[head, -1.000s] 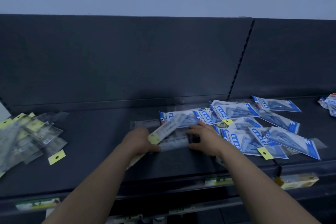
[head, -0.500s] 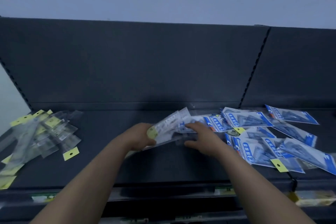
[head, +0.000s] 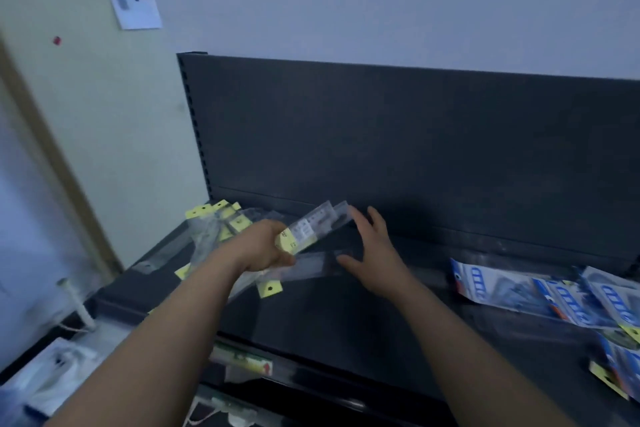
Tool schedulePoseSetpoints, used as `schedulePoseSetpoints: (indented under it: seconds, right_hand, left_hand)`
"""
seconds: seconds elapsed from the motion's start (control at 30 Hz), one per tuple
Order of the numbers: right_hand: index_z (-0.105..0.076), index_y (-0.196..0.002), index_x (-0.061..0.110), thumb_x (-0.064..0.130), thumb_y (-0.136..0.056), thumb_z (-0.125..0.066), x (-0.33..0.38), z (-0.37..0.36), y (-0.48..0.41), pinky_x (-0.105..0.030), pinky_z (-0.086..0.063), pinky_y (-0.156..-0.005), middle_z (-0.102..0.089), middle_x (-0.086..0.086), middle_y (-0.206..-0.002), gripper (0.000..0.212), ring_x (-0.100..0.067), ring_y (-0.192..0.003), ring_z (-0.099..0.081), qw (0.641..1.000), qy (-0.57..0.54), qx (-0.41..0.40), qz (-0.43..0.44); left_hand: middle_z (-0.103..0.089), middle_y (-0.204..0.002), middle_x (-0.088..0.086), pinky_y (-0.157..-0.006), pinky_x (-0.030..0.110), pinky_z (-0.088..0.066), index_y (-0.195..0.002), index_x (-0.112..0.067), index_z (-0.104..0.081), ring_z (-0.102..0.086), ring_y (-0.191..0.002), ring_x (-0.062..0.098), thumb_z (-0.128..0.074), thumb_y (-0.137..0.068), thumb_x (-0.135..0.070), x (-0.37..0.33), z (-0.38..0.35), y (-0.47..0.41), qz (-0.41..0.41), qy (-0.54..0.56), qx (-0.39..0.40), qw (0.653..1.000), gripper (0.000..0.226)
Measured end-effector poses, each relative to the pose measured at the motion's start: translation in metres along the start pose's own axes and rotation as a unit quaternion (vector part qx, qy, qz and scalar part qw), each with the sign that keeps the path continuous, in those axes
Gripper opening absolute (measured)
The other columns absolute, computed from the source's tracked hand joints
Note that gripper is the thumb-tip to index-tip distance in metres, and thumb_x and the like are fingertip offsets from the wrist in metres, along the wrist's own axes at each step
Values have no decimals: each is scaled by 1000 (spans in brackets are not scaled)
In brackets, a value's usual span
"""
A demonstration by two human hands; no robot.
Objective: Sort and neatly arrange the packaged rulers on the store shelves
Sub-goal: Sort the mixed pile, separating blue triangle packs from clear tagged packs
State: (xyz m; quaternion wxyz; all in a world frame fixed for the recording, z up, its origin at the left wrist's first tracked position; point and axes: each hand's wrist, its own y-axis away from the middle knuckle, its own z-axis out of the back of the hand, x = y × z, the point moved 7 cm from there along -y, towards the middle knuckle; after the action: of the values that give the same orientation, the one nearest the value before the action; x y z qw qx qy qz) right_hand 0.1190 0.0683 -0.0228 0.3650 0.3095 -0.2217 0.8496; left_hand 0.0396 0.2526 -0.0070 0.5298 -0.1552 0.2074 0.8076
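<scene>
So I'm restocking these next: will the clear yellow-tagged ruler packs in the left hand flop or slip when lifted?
Probably stiff: the clear ruler packs jut out straight from the left hand, gripped at one end. Likely slippery, since the glossy sleeves fan apart. Seemingly light, as one hand carries several.

The left hand (head: pixel 266 246) gripped a few clear ruler packets (head: pixel 313 227) by their yellow-tagged end, holding them tilted above the dark shelf (head: pixel 346 319), while the right hand (head: pixel 375 253) hovered just beside them with its fingers spread. A loose pile of yellow-tagged packets (head: pixel 213 230) lay at the shelf's left end, and blue-and-white packets (head: pixel 554 295) lay scattered at its right.
</scene>
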Motion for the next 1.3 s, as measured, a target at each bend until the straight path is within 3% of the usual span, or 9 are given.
schedulePoseSetpoints:
  seconds: [0.1, 0.2, 0.27, 0.43, 0.6, 0.8, 1.1, 1.3]
  right_hand:
    - [-9, -150, 40, 26, -89, -66, 31, -35, -28, -30, -27, -113, 14, 6, -159, 85, -17, -144, -19, 999, 13, 47, 2]
    - [-11, -150, 41, 24, -90, -64, 48, -66, -51, -24, -33, -101, 16, 4, -159, 81, -16, -134, -34, 997, 7, 76, -28]
    - [-13, -150, 40, 26, -90, -64, 54, -84, -63, -28, -34, -105, 17, 1, -159, 80, -21, -141, -27, 995, 9, 83, -47]
    - [-25, -150, 30, 32, -90, -63, 62, -119, -89, -34, -28, -115, 11, -2, -160, 71, -23, -146, -16, 992, 44, 90, -79]
    - [-28, -149, 30, 45, -88, -62, 58, -136, -98, -41, -27, -116, -3, -8, -160, 71, -28, -145, -17, 986, 99, 81, -111]
    - [-27, -150, 26, 50, -90, -55, 52, -144, -90, -40, -22, -117, -15, -5, -159, 70, -24, -144, -18, 976, 158, 78, -124]
    - [-33, -148, 21, 43, -94, -52, 19, -59, -46, -30, -19, -117, -26, -7, -156, 61, -22, -142, -23, 969, 174, -39, -171]
    - [-44, -141, 19, 38, -93, -55, -43, 21, 28, -28, -25, -113, -38, -8, -148, 53, -23, -137, -34, 935, 210, -128, -256]
  left_hand:
    - [-47, -145, 6, -99, 26, -37, -143, -11, -41, -46, -130, 25, -69, -87, -34, 31, 18, -4, 14, -14, 10, 1000, 67]
    - [-38, -152, 6, -105, 28, -33, -148, -11, -31, -40, -136, 25, -66, -90, -32, 63, 35, -16, 30, 2, 18, 999, 71]
    - [-39, -151, 7, -104, 29, -35, -148, -12, -31, -42, -134, 26, -63, -92, -32, 86, 46, -27, 43, -1, 22, 999, 68]
    - [-50, -139, 5, -83, 22, -35, -145, -16, -37, -50, -123, 24, -61, -92, -26, 118, 56, -54, 23, 2, 28, 999, 58]
    - [-48, -138, 9, -96, 33, -41, -140, -19, -41, -47, -123, 27, -67, -85, -28, 132, 50, -74, -10, -19, -8, 1000, 61]
    - [-35, -148, 13, -109, 46, -33, -147, -23, -30, -32, -134, 36, -53, -91, -44, 140, 39, -84, -16, -76, -4, 997, 64]
    - [-44, -140, 5, -104, 42, -38, -139, -21, -43, -41, -126, 29, -52, -93, -43, 23, 28, -77, -178, -35, -59, 982, 51]
    - [-51, -137, 3, -103, 39, -40, -134, -17, -48, -49, -123, 23, -54, -93, -40, -79, -39, -61, -267, 18, 29, 963, 47]
